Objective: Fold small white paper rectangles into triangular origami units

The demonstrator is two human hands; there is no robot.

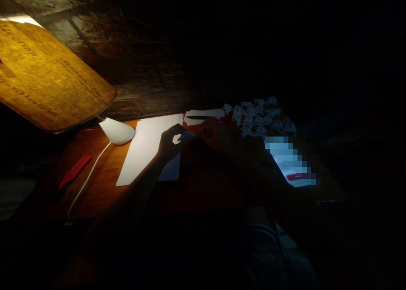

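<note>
In dim lamp light, my left hand [169, 143] and my right hand [217, 137] meet over a wooden table [104, 163]. Both pinch a small white piece of paper [187, 135] between their fingertips. Under my left hand lies a large white sheet [142, 150]. Behind my right hand sits a pile of several small folded white paper pieces [258, 114]. A few white paper strips [203, 113] lie at the table's far edge.
A lamp with a yellow printed shade [47, 78] and white base [117, 131] stands at the left, its white cord [85, 182] trailing forward. A red tool [74, 171] lies beside the cord. A lit screen [292, 163] glows at the right. Surroundings are dark.
</note>
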